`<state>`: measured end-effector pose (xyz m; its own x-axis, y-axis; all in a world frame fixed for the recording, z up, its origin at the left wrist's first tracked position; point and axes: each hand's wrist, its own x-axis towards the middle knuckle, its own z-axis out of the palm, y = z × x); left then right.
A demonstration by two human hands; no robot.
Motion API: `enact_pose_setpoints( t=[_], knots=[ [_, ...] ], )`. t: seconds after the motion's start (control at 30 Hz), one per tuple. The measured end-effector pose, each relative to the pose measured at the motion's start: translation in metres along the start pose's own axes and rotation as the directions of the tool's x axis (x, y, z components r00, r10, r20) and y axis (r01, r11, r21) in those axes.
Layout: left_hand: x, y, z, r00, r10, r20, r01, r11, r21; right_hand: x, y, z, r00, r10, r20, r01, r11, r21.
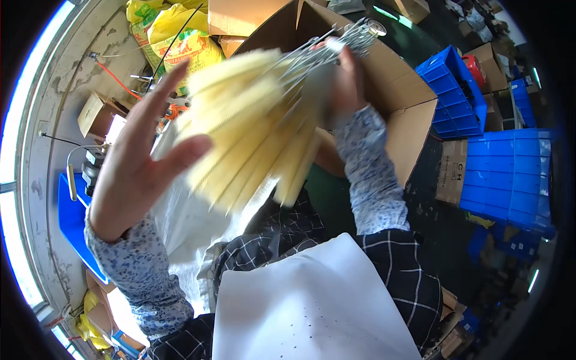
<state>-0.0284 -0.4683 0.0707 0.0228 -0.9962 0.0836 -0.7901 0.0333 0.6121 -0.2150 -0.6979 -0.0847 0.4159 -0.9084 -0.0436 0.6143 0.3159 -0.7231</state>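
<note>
My left hand (141, 159) is spread flat, fingers apart and gripping nothing, its palm turned toward the bundle of pale yellow brushes (252, 126) just to its right; the thumb lies against or just before the blurred bristle ends, and I cannot tell which. Behind that hand, farther off, sit yellow sacks (180, 36) and a small cardboard box (96, 111) by the grey wall, with a blue tray (72, 222) low at my left elbow.

The bundle runs on a slant: bristle ends fan out down and toward my left hand, the twisted wire handles (336, 42) rise up and away to the right. My right hand (342, 84) is closed round the bundle where bristle meets wire, so it alone carries the weight, and the open left is the nearer one to the loose bristle ends.

Beyond my right hand stands a large open cardboard carton (390, 78), right behind the wire tips. Below the bundle lie a white sack (186, 222) and a white sheet (312, 300) over my lap. Well off to my right are stacked blue crates (507, 174).
</note>
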Motion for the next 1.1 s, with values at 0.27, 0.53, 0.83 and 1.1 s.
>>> enact_pose_setpoints(
  t=[0.27,0.53,0.83,1.1],
  knots=[
    [-0.067,-0.074,0.018,0.958,-0.281,0.055,0.283,0.9,-0.333,0.164,-0.045,-0.154,0.879,-0.03,-0.476,-0.052,0.986,-0.159],
    [-0.128,-0.102,0.066,0.758,-0.601,0.253,0.592,0.471,-0.654,0.215,0.1,-0.327,0.62,0.417,-0.665,-0.705,0.668,-0.238],
    [-0.113,-0.109,0.07,0.723,-0.65,0.235,0.589,0.402,-0.701,0.155,0.18,-0.303,0.488,0.349,-0.8,-0.83,0.469,-0.301],
    [-0.2,-0.108,0.071,0.638,-0.731,0.245,0.581,0.247,-0.775,0.144,0.147,-0.299,0.596,0.492,-0.634,-0.714,0.686,-0.139]
  ],
)
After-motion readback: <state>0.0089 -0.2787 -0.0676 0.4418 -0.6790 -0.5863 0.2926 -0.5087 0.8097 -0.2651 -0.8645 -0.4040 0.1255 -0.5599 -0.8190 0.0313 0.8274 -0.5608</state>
